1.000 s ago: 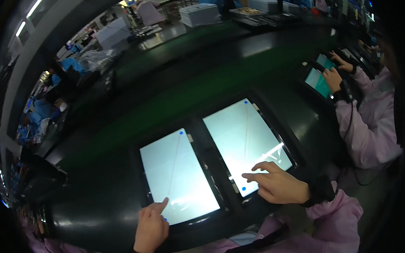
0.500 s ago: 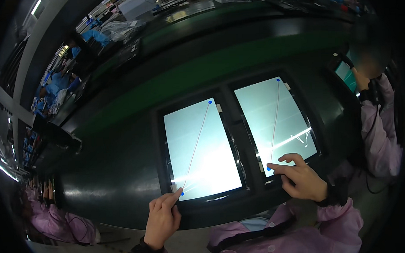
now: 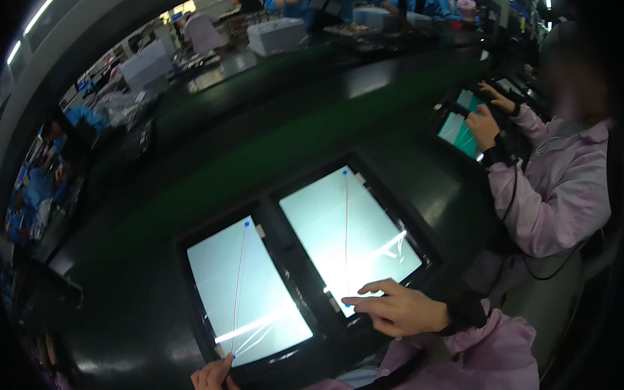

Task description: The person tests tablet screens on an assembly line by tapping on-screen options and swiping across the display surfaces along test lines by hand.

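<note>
left hand (image 3: 212, 383) fingertip on left tablet (image 3: 247, 292), right hand (image 3: 397, 307) seemingly touching right tablet (image 3: 347, 228), grips apart, empty

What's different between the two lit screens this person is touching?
The left tablet lies nearer the person's left and lower in the picture; the right tablet lies farther up. The left hand touches the left one's bottom edge; the right hand fingers the right one's lower corner. Both glow pale, each showing a thin line ending in a blue dot.

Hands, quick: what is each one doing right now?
Left hand: holds nothing, one fingertip at the left screen's lower edge.
Right hand: open, holds nothing, index finger touching the right screen.
</note>
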Demonstrator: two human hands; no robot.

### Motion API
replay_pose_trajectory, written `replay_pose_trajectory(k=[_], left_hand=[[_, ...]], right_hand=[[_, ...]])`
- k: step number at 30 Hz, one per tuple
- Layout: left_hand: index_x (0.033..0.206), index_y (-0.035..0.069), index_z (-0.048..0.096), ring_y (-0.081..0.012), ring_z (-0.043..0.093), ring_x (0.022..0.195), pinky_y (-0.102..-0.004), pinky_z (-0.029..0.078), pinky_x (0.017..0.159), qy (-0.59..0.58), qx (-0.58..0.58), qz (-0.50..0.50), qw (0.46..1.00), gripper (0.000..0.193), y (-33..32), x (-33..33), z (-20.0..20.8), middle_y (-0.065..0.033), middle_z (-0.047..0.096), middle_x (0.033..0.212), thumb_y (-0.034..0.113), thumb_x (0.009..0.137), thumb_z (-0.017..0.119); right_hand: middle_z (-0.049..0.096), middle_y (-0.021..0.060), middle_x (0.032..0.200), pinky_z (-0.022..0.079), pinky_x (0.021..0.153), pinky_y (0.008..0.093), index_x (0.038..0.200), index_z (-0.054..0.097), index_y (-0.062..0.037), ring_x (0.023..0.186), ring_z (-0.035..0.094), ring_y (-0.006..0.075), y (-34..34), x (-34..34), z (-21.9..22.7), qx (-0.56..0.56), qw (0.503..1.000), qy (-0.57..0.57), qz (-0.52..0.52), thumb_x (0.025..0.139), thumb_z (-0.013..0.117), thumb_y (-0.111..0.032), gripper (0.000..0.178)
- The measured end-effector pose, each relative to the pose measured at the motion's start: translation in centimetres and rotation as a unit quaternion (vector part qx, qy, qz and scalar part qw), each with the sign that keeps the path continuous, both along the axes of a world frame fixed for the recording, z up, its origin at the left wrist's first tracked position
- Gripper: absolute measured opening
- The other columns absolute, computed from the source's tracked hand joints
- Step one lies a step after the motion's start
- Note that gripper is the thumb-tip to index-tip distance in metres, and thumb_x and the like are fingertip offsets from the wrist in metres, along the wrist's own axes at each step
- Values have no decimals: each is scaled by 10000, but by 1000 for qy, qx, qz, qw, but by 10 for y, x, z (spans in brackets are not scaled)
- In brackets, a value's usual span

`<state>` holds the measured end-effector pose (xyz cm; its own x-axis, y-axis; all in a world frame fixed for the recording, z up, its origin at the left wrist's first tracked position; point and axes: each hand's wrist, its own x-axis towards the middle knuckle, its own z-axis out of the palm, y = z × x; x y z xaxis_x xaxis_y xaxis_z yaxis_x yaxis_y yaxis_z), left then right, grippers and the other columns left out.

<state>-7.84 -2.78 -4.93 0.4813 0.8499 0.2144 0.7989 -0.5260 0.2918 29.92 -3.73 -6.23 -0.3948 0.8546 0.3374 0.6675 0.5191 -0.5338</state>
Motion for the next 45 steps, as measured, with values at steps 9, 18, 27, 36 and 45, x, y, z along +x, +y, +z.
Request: replay_pose_trajectory(k=[9,18,27,36,45], left_hand=[[1290,15,469,-354,491,1151,-436,333,1017,-126,44,-6,991,616,-4,-6,-7,-182,541,1266,114,736,720],[1283,14,485,-349,529,1064,-394,440,899,-77,72,-9,994,724,1,5,-11,-221,532,1183,156,657,819],[943,60,636,-319,590,753,-392,481,658,47,195,67,977,335,25,29,12,-141,641,858,246,718,803],[1084,-24,587,-362,590,943,-406,477,844,8,218,59,974,216,193,54,-27,-211,624,1001,85,898,579],[1274,-18,527,-429,506,1164,-459,403,1015,19,194,19,981,383,259,67,-59,-282,513,1293,180,948,488]], right_hand=[[584,123,1289,487,792,308,1083,612,7,1000,570,241,-13,12,-8,119,980,141,-76,700,612,86,391],[613,90,965,491,707,306,994,637,-18,835,598,238,-65,30,-20,122,975,74,-169,754,657,-19,241],[544,161,1162,470,902,362,1206,538,18,1057,549,316,-36,32,-25,10,989,92,-114,860,575,-42,353],[537,178,1129,461,893,403,1145,528,29,1053,530,332,153,22,-42,159,978,40,-131,782,570,-51,374],[361,174,1463,260,1115,471,1368,414,-1,1358,333,316,246,39,-68,60,947,-81,-304,931,463,-296,529]])
